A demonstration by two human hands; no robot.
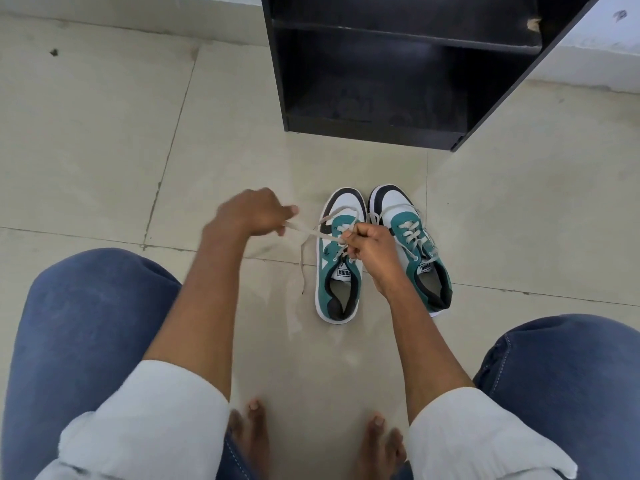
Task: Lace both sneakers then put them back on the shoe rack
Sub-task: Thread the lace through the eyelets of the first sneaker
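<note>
I see both hands closed on the same flat beige shoelace (313,233): the left hand (254,213) pinches one end and draws it out to the left, and the right hand (369,242) is a fist around the lace right on top of the left green, white and black sneaker (337,268). That shoe sits on the pale floor tiles (104,150), just in front of my hands, with its toe pointing away from me and its heel toward me. The lace runs sideways across the shoe, and a loose bit hangs down to the floor on its left. The right hand is the nearer one to the eyelets. Touching it on the right is the other green, white and black sneaker (412,247), which looks laced up. The black wooden shoe rack (374,129) stands farther off, straight past the toes, and its bottom shelf looks bare.
</note>
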